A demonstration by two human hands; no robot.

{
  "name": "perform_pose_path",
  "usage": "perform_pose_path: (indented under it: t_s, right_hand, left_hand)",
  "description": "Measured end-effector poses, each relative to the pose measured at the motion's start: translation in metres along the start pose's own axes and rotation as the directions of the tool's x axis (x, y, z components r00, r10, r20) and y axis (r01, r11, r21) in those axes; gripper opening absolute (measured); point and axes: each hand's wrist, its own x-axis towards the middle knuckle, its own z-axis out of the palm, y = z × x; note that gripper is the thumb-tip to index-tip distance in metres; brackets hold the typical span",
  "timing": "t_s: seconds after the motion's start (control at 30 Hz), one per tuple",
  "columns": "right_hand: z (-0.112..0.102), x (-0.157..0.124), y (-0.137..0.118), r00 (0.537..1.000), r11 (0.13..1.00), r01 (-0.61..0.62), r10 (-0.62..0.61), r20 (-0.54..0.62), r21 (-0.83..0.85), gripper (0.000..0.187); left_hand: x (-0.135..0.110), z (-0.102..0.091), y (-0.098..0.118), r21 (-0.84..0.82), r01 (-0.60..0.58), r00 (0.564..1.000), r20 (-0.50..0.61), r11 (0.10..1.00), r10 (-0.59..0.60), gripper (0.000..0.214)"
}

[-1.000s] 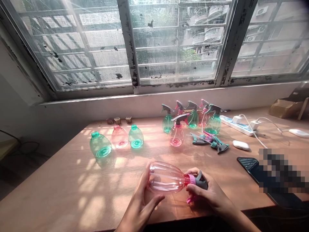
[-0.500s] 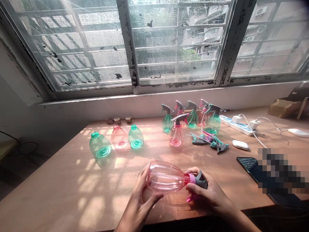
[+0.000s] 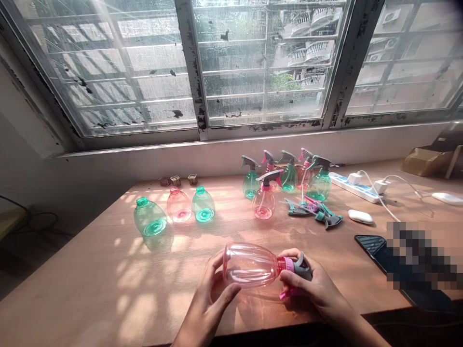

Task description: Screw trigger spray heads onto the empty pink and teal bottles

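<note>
A clear pink spray bottle (image 3: 250,264) lies on its side in the air above the near part of the table, its base to the left. My left hand (image 3: 213,289) curls round the base end, thumb along the near side. At the neck, my right hand (image 3: 304,279) grips the pink collar and dark grey spray head (image 3: 301,270), whose pink trigger points down. Beyond the hands stand a green bottle without a head (image 3: 150,217), a pink one (image 3: 179,205) and a smaller-looking green one (image 3: 203,205). Loose spray heads (image 3: 318,209) lie in a pile at the right.
Several headed spray bottles, one pink (image 3: 264,202) in front, stand near the wall. A power strip (image 3: 356,188) with cables, a white case (image 3: 360,217) and a dark phone or tablet (image 3: 383,262) are at the right. Small pots (image 3: 192,180) sit at the back edge.
The bottle has shifted very slightly to the right, and my left thumb and fingers have moved a little on its base end. My right hand stays at the neck.
</note>
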Motion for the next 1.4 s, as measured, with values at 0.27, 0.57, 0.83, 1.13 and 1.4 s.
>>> perform_pose_path:
  t_s: [0.27, 0.57, 0.83, 1.13, 1.4]
  right_hand:
    - [0.002, -0.001, -0.002, 0.999, 0.999, -0.019, 0.02, -0.026, 0.041, 0.053]
    - [0.002, -0.001, -0.001, 0.999, 1.0, 0.017, -0.017, -0.036, 0.01, 0.052]
    - [0.002, 0.0, 0.0, 0.999, 0.998, 0.021, -0.018, -0.04, 0.065, 0.052]
    - [-0.001, 0.001, 0.005, 1.0, 1.0, 0.002, -0.001, -0.014, 0.026, 0.052]
    - [-0.002, 0.001, 0.004, 1.0, 1.0, 0.008, -0.008, -0.007, 0.005, 0.048]
  left_hand:
    - [0.002, -0.004, -0.013, -0.003, -0.015, 0.999, -0.035, 1.0, 0.014, 0.071]
    - [-0.002, -0.003, -0.018, -0.015, -0.03, 0.997, -0.067, 0.999, 0.029, 0.071]
    - [0.002, -0.004, -0.011, 0.054, -0.049, 0.999, -0.015, 0.997, 0.05, 0.074]
    - [-0.001, -0.007, -0.016, -0.025, -0.02, 1.0, -0.013, 0.999, 0.02, 0.074]
    - [-0.001, -0.003, -0.008, 0.071, -0.023, 0.999, -0.021, 0.997, 0.025, 0.077]
